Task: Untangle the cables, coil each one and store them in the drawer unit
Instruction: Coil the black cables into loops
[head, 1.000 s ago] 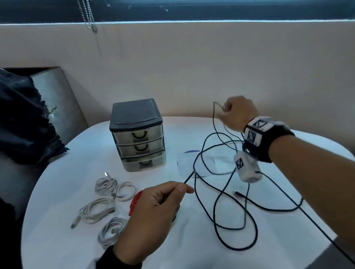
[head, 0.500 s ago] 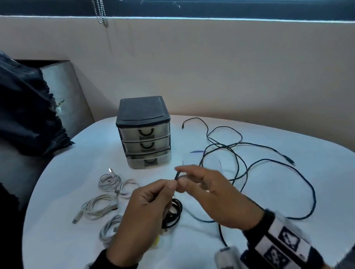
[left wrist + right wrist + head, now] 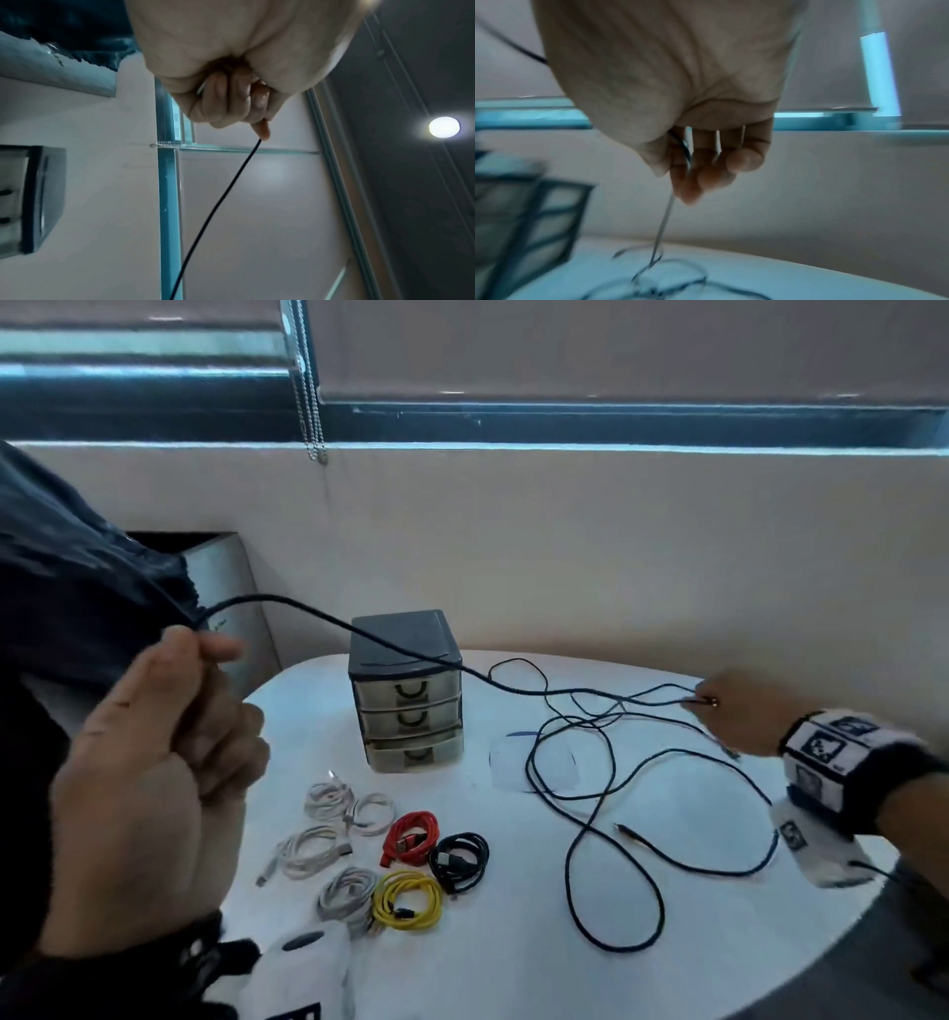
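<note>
Untangling step — my left hand (image 3: 154,762) grips the thin black cable (image 3: 359,636), right hand (image 3: 739,711) pinches its strands; next I judge — draw it free.

A thin black cable (image 3: 590,819) sprawls in loose tangled loops across the right half of the frame, one strand rising taut toward the upper left. Left of it stands a grey three-drawer unit (image 3: 405,690), drawers closed. Below it lie coiled cables: white (image 3: 328,834), red (image 3: 411,837), black (image 3: 458,860), yellow (image 3: 408,901).
</note>
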`<state>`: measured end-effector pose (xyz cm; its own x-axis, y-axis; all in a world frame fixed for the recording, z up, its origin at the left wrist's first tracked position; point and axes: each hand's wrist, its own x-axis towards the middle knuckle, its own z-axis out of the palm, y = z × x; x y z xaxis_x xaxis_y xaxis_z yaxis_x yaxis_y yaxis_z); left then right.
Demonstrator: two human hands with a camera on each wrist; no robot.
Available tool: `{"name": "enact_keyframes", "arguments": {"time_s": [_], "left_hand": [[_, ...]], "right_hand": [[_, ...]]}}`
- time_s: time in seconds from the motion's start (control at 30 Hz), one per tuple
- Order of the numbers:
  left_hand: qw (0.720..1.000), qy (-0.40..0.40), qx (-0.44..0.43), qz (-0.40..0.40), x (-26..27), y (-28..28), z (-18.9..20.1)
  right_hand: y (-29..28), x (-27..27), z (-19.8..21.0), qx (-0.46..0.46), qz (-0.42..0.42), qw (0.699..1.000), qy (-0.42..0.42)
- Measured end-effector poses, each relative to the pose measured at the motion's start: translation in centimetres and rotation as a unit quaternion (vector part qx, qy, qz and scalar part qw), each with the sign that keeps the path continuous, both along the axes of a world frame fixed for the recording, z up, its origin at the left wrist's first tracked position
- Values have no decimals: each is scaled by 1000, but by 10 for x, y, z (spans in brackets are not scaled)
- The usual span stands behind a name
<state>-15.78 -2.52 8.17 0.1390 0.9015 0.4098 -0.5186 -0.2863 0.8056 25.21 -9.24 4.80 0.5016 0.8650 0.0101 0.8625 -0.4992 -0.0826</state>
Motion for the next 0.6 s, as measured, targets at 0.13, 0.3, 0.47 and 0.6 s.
{"name": "enact_keyframes", "arguments": {"time_s": [0.13, 0.3, 0.47, 0.6], "left_hand": [[993, 112, -10, 38, 16, -5, -5], [938, 339, 22, -65, 99, -26, -30], [927, 353, 102, -70, 155, -32, -6], [946, 301, 88, -81, 156, -23, 12]], "right_hand": [[-13, 5, 63, 175, -22, 980, 94], [-27, -101, 113, 205, 158, 964, 62], [-40, -169, 124, 214, 289, 926, 110], [-37, -161, 121, 224, 315, 904, 180]]}}
